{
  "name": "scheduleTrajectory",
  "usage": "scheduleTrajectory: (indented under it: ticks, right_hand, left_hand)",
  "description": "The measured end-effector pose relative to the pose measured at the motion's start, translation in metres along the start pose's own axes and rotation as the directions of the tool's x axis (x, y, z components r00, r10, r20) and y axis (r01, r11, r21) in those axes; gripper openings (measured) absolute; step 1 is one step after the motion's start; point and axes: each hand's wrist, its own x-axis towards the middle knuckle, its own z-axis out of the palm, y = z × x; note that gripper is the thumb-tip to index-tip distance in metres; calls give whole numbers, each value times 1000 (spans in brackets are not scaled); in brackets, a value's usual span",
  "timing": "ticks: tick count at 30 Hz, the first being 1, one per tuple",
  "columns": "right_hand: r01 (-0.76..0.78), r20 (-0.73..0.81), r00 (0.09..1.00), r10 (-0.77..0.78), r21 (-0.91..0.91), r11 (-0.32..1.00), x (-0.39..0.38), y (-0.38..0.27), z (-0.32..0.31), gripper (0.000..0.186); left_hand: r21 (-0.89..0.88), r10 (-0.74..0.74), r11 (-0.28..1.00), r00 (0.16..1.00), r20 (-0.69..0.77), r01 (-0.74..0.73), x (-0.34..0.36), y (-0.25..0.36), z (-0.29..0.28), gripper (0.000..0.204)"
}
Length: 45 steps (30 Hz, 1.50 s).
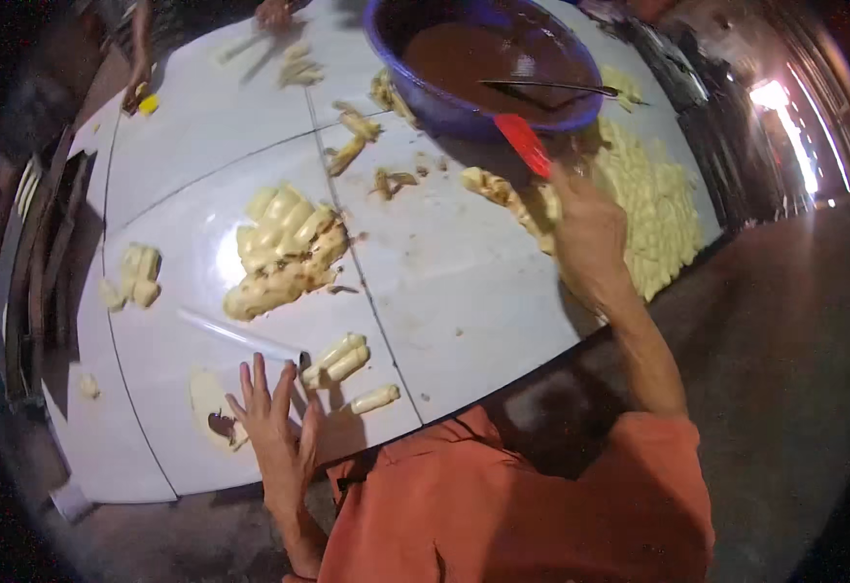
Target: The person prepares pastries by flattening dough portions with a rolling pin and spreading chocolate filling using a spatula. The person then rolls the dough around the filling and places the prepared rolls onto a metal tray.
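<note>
My left hand (274, 428) lies on the white tabletop with its fingers spread. Beside its fingers is a flattened piece of pale yellow dough (207, 396) with a dab of brown filling (221, 424) on it. A pale rod (240, 335) with a dark end lies just beyond the fingertips, and short dough rolls (337, 360) sit to their right. My right hand (590, 233) is closed on a red tool (524, 144), whose exact kind I cannot make out. It is held by the near rim of a purple basin (434, 115) of brown filling (488, 63).
A dark-handled utensil (551, 86) rests across the basin. Many pale dough pieces (653, 209) cover the table's right side. A pile of rolls (289, 243) lies mid-left, a smaller group (135, 277) farther left. Another person's hand (135, 97) is at the far left edge, near something yellow.
</note>
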Motion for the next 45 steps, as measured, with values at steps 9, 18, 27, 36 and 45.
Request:
scheduleTrajectory:
  ticks: [9,18,27,36,45]
  right_hand:
    - [-553,456,813,363,408,726,-4,17,-10,37]
    - [-378,309,900,307,203,903,-107,-56,62,45]
    - [-394,286,919,271,691,606,-62,-124,82,16]
    - [-237,181,971,159,605,760,24,-123,102,25]
    - [-227,390,921,11,512,829,69,-128,119,24]
  left_hand:
    - [-15,12,1000,997,-79,-13,-10,-13,9,50]
    - [-197,53,976,975,-215,-97,-41,7,14,37]
    - [-181,-330,941,886,-324,285,-116,-79,-10,20]
    - [-434,-348,879,888,-302,197,-115,-151,2,21]
    - [-146,-222,971,933,-283,187,-103,-157,-5,23]
